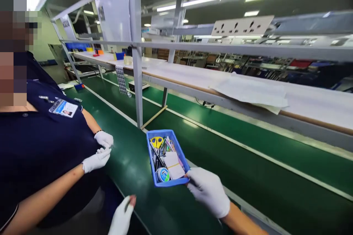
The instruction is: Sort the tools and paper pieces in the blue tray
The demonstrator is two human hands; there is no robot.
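Blue plastic tray [153, 161] on green conveyor belt [129, 169], near its front edge, just in front of grey upright post [136, 55]. Inside: yellow-handled scissors [156, 141], dark pens or tools [156, 158], white cards bound with a band [173, 165], small round roll with blue-green label [163, 174] at near corner. Right hand [209, 191], white-gloved, at tray's near right corner, fingertips closed on the rim. Left hand [121, 218], also gloved, low at frame bottom, off the belt edge, fingers loosely extended, empty, well apart from tray; one fingertip bare through glove. To the left, co-worker in dark polo with ID badge [63, 108]; both gloved hands [99, 150] together before the torso, fingers touching, holding nothing discernible. Behind belt, white worktop [248, 84] with loose white sheet [250, 91]; strip of printed labels [121, 79] hanging over its edge. Far end: blue bins [77, 46], blurred.
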